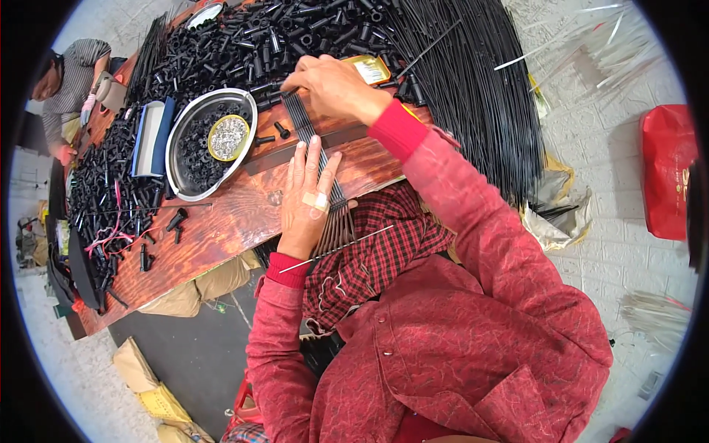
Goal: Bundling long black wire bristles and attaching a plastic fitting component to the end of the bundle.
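Rod bundle (298,118) is laid across table (214,238) edge under left hand (303,198), tray (169,166) parked left with tin (226,159) set in it, box (148,144) left of tray, tube fittings (267,49) heaped behind, rod stack (480,96) right.

"What are we touching?"
"Our left hand (308,203) spreads over dark rods (300,118) that overhang the desk (221,236); our right hand (332,85) is at their far end."
"And left of them?"
"We see a metal tray (193,198) holding black parts (190,144) and a round tin (226,158)."
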A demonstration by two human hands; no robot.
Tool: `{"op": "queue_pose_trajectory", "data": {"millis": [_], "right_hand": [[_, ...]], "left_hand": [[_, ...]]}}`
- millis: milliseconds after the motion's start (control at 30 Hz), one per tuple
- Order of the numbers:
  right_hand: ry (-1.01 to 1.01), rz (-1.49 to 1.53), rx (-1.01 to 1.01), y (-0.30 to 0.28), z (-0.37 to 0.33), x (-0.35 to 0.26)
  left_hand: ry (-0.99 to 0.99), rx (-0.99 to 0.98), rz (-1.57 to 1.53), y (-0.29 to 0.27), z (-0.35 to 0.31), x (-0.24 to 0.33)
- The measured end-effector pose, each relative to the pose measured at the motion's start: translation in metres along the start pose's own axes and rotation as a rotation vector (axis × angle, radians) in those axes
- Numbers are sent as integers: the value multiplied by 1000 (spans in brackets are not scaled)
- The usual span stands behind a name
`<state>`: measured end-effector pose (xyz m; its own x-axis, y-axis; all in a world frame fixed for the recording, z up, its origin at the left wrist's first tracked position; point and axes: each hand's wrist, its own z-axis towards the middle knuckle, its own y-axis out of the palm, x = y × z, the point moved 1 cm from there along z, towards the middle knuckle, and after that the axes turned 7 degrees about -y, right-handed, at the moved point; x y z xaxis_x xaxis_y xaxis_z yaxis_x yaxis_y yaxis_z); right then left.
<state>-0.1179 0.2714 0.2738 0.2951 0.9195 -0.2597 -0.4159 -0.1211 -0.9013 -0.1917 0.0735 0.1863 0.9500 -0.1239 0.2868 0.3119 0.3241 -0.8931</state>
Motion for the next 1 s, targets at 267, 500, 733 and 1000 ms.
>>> {"op": "queue_pose_trajectory", "data": {"millis": [267,500,733,1000], "right_hand": [[20,-140,-130,40,22,23],[41,-37,15,9,4,31],[141,-155,-102,-10,-29,72],[12,-217,-46,13,-28,94]], "left_hand": [[-76,-15,-127,-15,5,12],[-32,12,-66,-6,1,4],[-16,5,-96,-9,3,7],[-61,0,-68,-10,5,10]]}}
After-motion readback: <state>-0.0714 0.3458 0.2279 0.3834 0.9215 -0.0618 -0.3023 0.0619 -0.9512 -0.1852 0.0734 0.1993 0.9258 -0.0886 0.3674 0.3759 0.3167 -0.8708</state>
